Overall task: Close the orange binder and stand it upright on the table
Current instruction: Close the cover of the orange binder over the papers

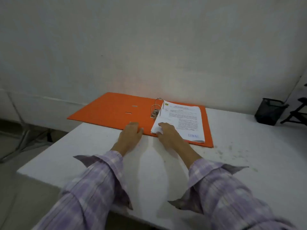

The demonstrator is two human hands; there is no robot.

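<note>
Tabletop scene, listed from largest element to smallest. White rectangular table (240, 163) stands against a pale grey wall (149, 39); its surface carries faint dark specks at the right. Orange cardboard lever-arch binder (106, 108) lies flat and fully open on the table's far half, its left cover projecting past the table's left edge. Stack of white printed sheets (184, 120) rests on the binder's right cover, threaded beside the two silver metal rings (157, 107) (rings upright, at the spine). Black mesh pen holder (268, 113) stands well apart at the far right of the table. Left hand (130, 135) lies palm-down with fingers extended on the near edge of the binder by the spine, grasping nothing. Right hand (167, 131) rests on the near left corner of the sheets, fingers curled at that corner; whether it pinches the paper cannot be told. Both forearms wear lilac plaid sleeves (93, 185).
</note>
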